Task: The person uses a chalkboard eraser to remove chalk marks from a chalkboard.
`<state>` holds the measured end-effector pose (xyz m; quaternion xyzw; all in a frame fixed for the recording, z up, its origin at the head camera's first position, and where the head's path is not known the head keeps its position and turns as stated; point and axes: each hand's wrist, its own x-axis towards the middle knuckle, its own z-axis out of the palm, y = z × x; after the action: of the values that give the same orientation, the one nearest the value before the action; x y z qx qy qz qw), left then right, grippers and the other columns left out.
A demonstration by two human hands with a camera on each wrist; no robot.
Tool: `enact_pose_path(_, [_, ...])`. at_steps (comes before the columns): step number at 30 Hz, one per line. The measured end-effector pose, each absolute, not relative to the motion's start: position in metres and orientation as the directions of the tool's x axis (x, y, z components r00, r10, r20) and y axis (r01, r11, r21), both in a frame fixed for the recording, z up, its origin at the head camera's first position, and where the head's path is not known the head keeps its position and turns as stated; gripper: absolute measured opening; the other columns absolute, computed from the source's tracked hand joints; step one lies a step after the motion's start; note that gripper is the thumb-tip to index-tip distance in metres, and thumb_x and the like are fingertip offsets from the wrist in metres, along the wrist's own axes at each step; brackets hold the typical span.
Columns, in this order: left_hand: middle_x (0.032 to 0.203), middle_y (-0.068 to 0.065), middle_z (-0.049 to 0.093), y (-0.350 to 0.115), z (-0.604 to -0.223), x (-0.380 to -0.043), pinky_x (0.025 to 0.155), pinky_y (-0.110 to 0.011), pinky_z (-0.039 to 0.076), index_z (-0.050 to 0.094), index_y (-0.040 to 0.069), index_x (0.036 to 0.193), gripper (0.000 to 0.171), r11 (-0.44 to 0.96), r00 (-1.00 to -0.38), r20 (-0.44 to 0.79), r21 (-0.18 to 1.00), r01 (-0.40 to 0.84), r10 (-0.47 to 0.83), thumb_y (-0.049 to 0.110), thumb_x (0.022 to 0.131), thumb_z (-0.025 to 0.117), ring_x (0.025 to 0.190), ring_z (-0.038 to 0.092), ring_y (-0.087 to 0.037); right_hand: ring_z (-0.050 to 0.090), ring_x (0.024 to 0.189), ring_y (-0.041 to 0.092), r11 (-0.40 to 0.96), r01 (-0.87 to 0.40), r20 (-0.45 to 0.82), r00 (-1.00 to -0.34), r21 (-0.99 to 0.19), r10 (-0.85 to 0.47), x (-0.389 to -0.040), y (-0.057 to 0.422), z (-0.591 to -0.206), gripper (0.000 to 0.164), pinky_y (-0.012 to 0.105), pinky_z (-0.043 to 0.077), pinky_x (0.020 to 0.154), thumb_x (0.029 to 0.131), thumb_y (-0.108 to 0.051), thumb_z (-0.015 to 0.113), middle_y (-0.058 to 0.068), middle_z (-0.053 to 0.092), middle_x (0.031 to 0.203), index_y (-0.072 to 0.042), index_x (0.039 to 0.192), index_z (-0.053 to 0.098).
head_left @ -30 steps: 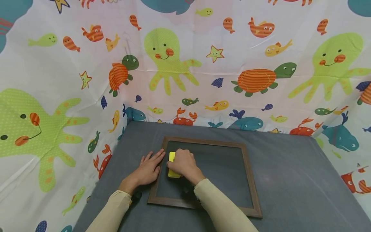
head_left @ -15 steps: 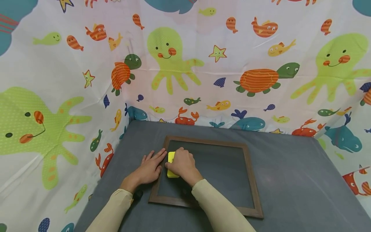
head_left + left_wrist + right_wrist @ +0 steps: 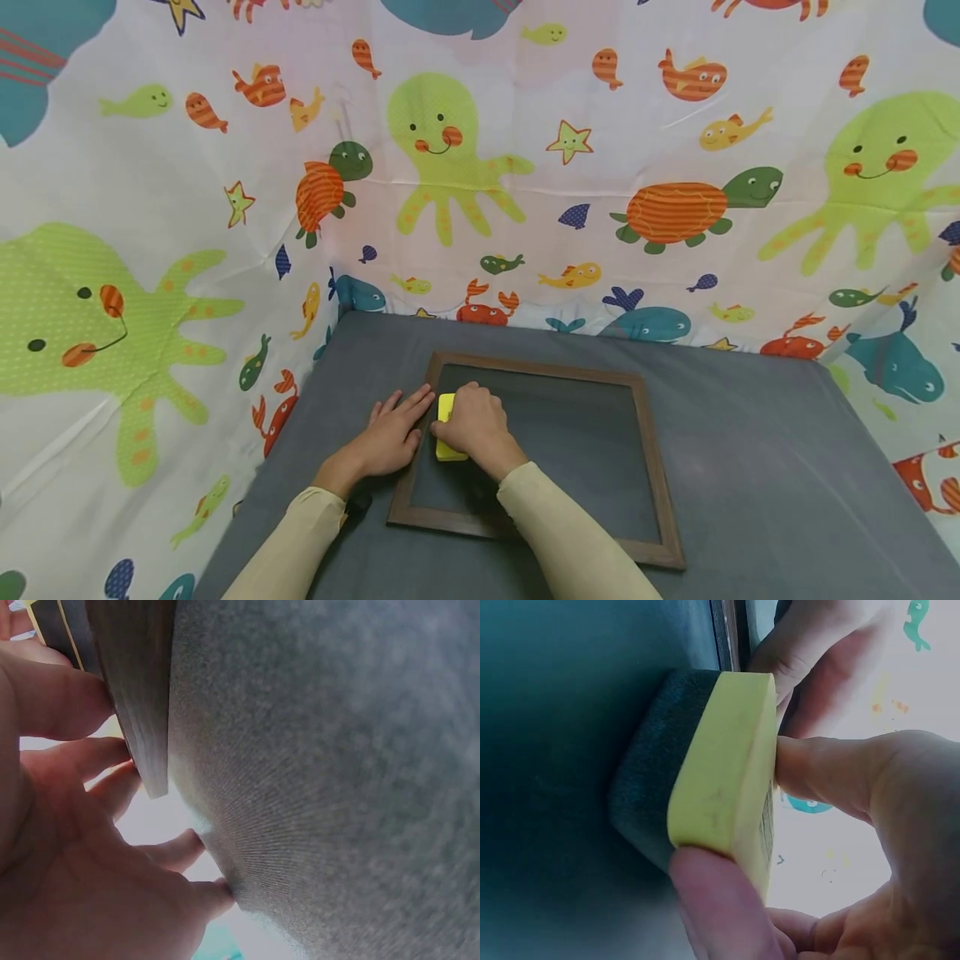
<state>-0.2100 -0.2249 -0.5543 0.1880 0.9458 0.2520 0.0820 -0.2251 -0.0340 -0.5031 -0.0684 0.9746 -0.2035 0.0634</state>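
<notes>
Eraser [image 3: 712,761], yellow block with dark felt base, felt down near left edge of dark brown-framed board [image 3: 562,442], on grey cloth-covered counter [image 3: 757,458]. Right hand [image 3: 477,425] grip pinches it; left hand [image 3: 382,442], fingers extended, touches board's left edge.

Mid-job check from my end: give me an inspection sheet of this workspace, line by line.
Surface: gray cloth, with some faint creases.
Job's things: dark board in a brown frame, lying flat; yellow eraser on its left part, dark pad toward the board.
Clutter: small dark object near the board's near-left corner, partly hidden, unidentifiable.
Grippers: left hand touches the frame's left side, fingers spread; right hand grips the eraser.
Cables: nothing seen.
Surroundings: white fabric printed with sea animals.
</notes>
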Motion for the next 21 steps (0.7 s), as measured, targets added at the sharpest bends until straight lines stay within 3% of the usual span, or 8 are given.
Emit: enact_pose_path(21, [0.184, -0.004, 0.022, -0.224, -0.551, -0.211, 0.127, -0.083, 0.01, 0.032, 0.011, 0.174, 0.066, 0.817, -0.917, -0.101, 0.499, 0.289, 0.386, 0.012, 0.112, 0.053, 0.166, 0.016, -0.057, 0.064, 0.077, 0.026, 0.926, -0.107, -0.12, -0.98, -0.363, -0.161, -0.229, -0.023, -0.502, 0.057, 0.042, 0.062, 0.073, 0.089, -0.049, 0.086, 0.011, 0.064, 0.094, 0.0, 0.114, 0.07])
